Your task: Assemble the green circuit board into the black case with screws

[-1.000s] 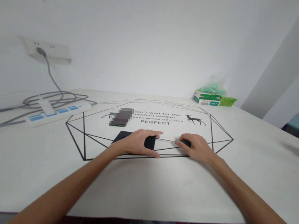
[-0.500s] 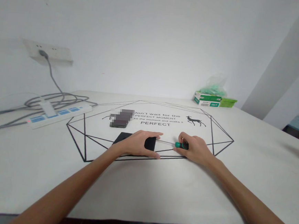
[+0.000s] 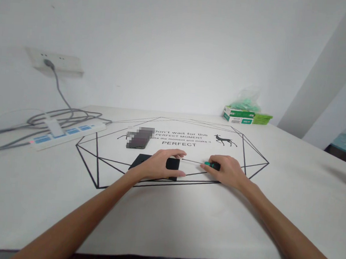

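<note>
White table point(image 3: 183, 226), geometric deer print. On it: power strip point(image 3: 66, 133), phone point(image 3: 138, 139), black box point(image 3: 146, 164), green-white boxes point(image 3: 241, 115).

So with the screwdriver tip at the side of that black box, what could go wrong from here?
1. The screwdriver lies nearly flat, its shaft aimed at the left hand pinning the black box; a slip could jab those fingers.
2. The right hand grips only the handle end, so the thin shaft may skate off the box edge.
3. The box sits on smooth tablecloth and could slide toward the phone.
</note>
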A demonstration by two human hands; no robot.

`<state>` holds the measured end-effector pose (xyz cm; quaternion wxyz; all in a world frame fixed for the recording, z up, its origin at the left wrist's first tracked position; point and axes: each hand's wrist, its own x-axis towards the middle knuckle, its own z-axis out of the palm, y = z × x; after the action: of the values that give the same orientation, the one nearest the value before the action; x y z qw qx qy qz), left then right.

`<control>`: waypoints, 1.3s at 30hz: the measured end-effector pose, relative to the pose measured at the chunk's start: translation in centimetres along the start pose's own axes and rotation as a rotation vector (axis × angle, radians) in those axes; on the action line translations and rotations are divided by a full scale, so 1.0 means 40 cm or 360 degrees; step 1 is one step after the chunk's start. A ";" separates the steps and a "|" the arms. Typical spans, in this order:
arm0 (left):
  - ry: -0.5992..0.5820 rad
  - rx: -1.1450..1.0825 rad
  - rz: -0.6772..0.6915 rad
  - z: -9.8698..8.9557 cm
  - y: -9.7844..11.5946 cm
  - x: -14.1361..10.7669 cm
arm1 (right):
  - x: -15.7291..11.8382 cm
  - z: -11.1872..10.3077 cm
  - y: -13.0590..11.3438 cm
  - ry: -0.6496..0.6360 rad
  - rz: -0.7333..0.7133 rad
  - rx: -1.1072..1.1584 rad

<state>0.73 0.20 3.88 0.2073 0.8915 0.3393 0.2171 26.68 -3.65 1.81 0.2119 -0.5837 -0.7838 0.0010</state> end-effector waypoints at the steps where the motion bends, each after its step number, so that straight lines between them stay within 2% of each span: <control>1: 0.0046 0.0003 0.0020 0.002 -0.003 0.001 | 0.000 0.000 0.001 0.0004 0.0008 -0.0001; 8: 0.0351 0.0151 0.0071 0.022 -0.035 0.017 | 0.000 -0.002 0.001 0.0057 -0.0003 0.0092; 15: 0.0442 0.0096 0.0207 0.027 -0.037 0.017 | 0.000 -0.003 -0.007 0.0101 -0.0098 0.0204; 18: 0.0486 0.0147 0.0148 0.029 -0.036 0.025 | 0.003 -0.010 -0.004 0.0167 -0.0075 0.0241; 21: 0.0485 0.0301 -0.0039 0.034 -0.041 0.044 | 0.006 -0.021 0.005 0.0259 -0.0048 0.0284; 26: 0.0330 0.0452 -0.0235 0.027 -0.057 0.054 | 0.005 -0.031 0.023 0.0326 0.0050 0.0311; 29: 0.0223 0.0388 -0.0243 0.000 -0.056 0.032 | 0.002 -0.027 0.024 0.0177 0.0029 0.0331; 32: -0.0062 0.0226 -0.0168 -0.035 -0.047 0.008 | -0.002 -0.021 0.017 -0.0014 -0.0065 0.0417; 35: -0.0322 0.0264 -0.0123 -0.058 -0.034 -0.004 | -0.006 -0.016 0.011 -0.0191 -0.0103 0.0500; 37: -0.0382 0.0342 -0.0109 -0.058 -0.028 -0.005 | -0.008 -0.015 0.008 -0.0280 -0.0106 0.0527; 39: -0.0359 0.0408 -0.0096 -0.051 -0.024 -0.003 | -0.009 -0.014 0.006 -0.0341 -0.0108 0.0541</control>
<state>-0.94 1.22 5.02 0.1351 0.9187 0.3655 0.0642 27.17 -4.03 2.13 0.2227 -0.5094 -0.8096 0.1882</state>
